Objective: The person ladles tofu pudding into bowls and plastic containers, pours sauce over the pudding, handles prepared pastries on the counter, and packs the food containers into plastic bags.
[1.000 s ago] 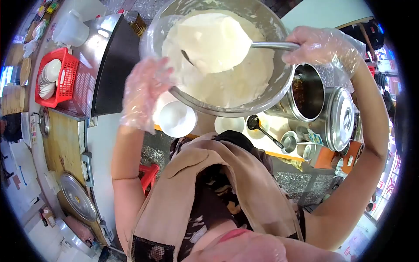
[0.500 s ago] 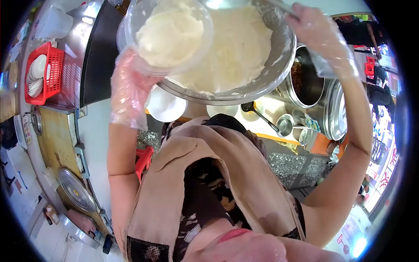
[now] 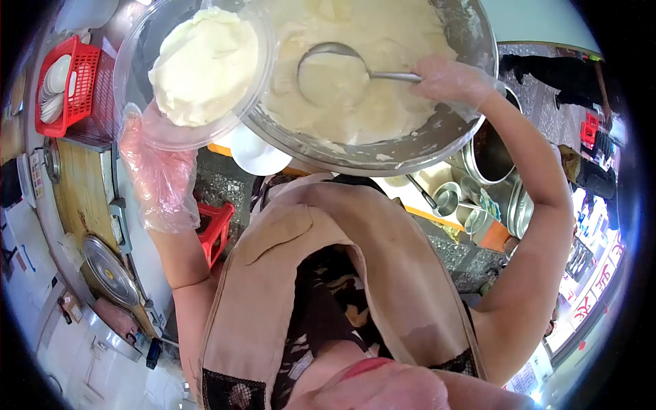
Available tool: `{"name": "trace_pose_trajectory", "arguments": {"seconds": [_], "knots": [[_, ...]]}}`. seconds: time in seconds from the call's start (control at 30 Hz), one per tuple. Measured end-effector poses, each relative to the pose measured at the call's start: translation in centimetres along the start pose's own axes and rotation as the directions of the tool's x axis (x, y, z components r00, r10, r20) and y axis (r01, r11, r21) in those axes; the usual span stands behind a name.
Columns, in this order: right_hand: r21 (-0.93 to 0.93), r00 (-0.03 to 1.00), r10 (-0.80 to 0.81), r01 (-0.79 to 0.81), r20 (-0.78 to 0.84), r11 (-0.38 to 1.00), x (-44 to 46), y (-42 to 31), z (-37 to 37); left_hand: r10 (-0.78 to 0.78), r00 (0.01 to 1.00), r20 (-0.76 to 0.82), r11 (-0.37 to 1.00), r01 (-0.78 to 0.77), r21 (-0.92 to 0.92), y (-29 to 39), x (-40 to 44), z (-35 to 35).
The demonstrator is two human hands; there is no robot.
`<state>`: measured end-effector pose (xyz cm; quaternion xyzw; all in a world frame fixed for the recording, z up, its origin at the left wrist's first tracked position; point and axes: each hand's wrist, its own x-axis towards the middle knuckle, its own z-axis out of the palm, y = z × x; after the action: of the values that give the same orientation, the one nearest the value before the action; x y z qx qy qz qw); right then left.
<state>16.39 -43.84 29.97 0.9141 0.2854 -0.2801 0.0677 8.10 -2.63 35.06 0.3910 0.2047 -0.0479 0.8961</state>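
Note:
My left hand (image 3: 160, 167), in a clear plastic glove, holds a clear plastic bowl (image 3: 265, 65) from below and the side. A pale, creamy mass (image 3: 205, 67) lies in that bowl. My right hand (image 3: 452, 80), also gloved, is closed round the handle of a metal ladle (image 3: 333, 48). The ladle's head rests in the pale mixture (image 3: 383, 123) inside a large metal basin (image 3: 328, 158). The plastic bowl overlaps the basin's left side.
A white bowl (image 3: 258, 152) stands below the basin. Right of it are a small metal cup (image 3: 447, 199) and a deep metal pot (image 3: 493, 154). A red basket (image 3: 82, 85) holds white dishes at the left. A red stool (image 3: 217, 229) is beside my left arm.
My left hand has moved left and down with the plastic bowl, which came into clear view half a second ago. The ladle, earlier heaped with mixture, now sits lower in the basin.

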Motion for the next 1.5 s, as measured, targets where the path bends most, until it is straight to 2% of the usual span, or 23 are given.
{"name": "trace_pose_trajectory", "arguments": {"seconds": [0.07, 0.1, 0.17, 0.23, 0.3, 0.33, 0.4, 0.5, 0.6, 0.67, 0.7, 0.8, 0.87, 0.93, 0.97, 1.0, 1.03, 1.1, 1.13, 1.2, 1.4, 1.43, 1.5], "knots": [[0.264, 0.959, 0.121, -0.19, 0.255, 0.946, -0.6, -1.8, -3.0, -0.002, 1.0, 0.01, 1.0, 0.002, -0.001, 0.3, -0.1, 0.0], [0.263, 0.961, 0.117, -0.184, 0.25, 0.947, -1.0, -2.4, -4.3, -0.005, 1.0, 0.027, 1.0, 0.006, -0.003, 0.5, -0.1, 0.1], [0.209, 0.902, 0.15, -0.251, 0.404, 0.945, -1.7, -3.4, -6.5, 0.021, 1.0, 0.003, 0.999, -0.021, 0.028, 0.6, -0.1, -0.1], [0.176, 0.955, 0.072, -0.127, 0.289, 0.976, -2.8, -2.2, -6.9, 0.03, 0.998, -0.057, 0.998, -0.027, 0.059, 1.0, 0.4, -1.0], [0.219, 0.972, 0.104, -0.15, 0.211, 0.964, -5.0, -1.7, -9.6, 0.078, 0.993, -0.09, 0.997, -0.076, 0.023, 0.3, 0.7, -1.0], [0.133, 0.951, 0.262, -0.284, 0.164, 0.949, -6.8, -3.8, -12.6, 0.079, 0.993, -0.083, 0.997, -0.08, -0.005, 0.2, 0.9, -0.7], [0.118, 0.91, 0.415, -0.411, -0.008, 0.904, -9.8, -5.2, -15.8, 0.058, 0.997, -0.057, 0.983, -0.047, 0.18, 0.3, 0.8, 0.7], [0.129, 0.834, 0.528, -0.547, 0.159, 0.827, -11.4, -6.4, -20.5, 0.024, 0.999, 0.029, 0.981, -0.029, 0.19, -0.4, 1.2, 1.9], [0.286, 0.814, 0.572, -0.575, 0.104, 0.767, -12.8, -7.2, -21.2, -0.038, 0.994, 0.098, 0.99, 0.025, 0.138, -1.8, 1.0, 3.6], [0.306, 0.894, 0.436, -0.39, -0.1, 0.869, -13.1, -7.4, -20.4, -0.126, 0.965, 0.229, 0.992, 0.125, 0.02, -2.9, 0.8, 4.7], [0.305, 0.888, 0.448, -0.402, -0.099, 0.864, -12.9, -7.5, -19.7, -0.148, 0.953, 0.263, 0.989, 0.147, 0.025, -3.1, 0.3, 5.6], [0.112, 0.934, 0.246, -0.224, -0.258, 0.968, -11.7, -7.0, -17.4, -0.169, 0.952, 0.254, 0.984, 0.15, 0.093, -4.4, -0.4, 7.2], [-0.049, 0.969, 0.017, -0.03, -0.248, 0.998, -12.0, -6.4, -16.9, -0.194, 0.939, 0.284, 0.981, 0.185, 0.059, -5.1, 0.2, 7.0], [-0.085, 0.805, 0.279, -0.375, -0.524, 0.923, -12.2, -7.4, -16.2, -0.181, 0.953, 0.242, 0.983, 0.167, 0.078, -5.3, 0.3, 6.7], [-0.348, 0.793, -0.057, -0.201, -0.606, 0.916, -12.8, -5.2, -15.1, -0.192, 0.954, 0.231, 0.981, 0.179, 0.079, -5.2, 0.2, 6.4], [-0.62, 0.687, -0.385, -0.121, -0.616, 0.775, -13.4, -3.1, -13.9, -0.162, 0.961, 0.226, 0.985, 0.145, 0.09, -4.8, 0.1, 6.1], [-0.509, 0.699, -0.265, -0.163, -0.664, 0.845, -13.3, -2.4, -13.0, -0.137, 0.967, 0.216, 0.988, 0.117, 0.102, -4.6, 0.0, 5.6], [-0.133, 0.824, 0.183, -0.298, -0.537, 0.945, -12.0, -2.9, -10.7, -0.096, 0.983, 0.159, 0.987, 0.073, 0.143, -4.2, -0.2, 4.4], [0.018, 0.815, 0.392, -0.426, -0.427, 0.905, -11.3, -3.3, -9.5, -0.056, 0.992, 0.117, 0.989, 0.04, 0.14, -3.9, -0.4, 4.3], [0.009, 0.901, 0.315, -0.327, -0.299, 0.945, -8.9, -2.8, -5.4, -0.041, 0.988, 0.147, 0.999, 0.044, -0.016, -3.3, -0.1, 3.1], [-0.041, 0.975, 0.211, -0.214, -0.07, 0.976, -4.2, -4.6, -2.2, 0.006, 0.999, 0.034, 1.0, -0.007, 0.007, -2.5, -1.5, 1.9], [-0.088, 0.988, 0.103, -0.113, -0.111, 0.99, -4.5, -4.9, -2.3, 0.014, 0.999, 0.036, 1.0, -0.014, 0.007, -2.9, -1.6, 0.8], [-0.011, 0.987, 0.157, -0.156, 0.026, 0.988, -4.0, -5.2, -2.3, 0.013, 0.987, 0.163, 1.0, -0.015, 0.014, -3.9, -1.2, -2.3]]}}
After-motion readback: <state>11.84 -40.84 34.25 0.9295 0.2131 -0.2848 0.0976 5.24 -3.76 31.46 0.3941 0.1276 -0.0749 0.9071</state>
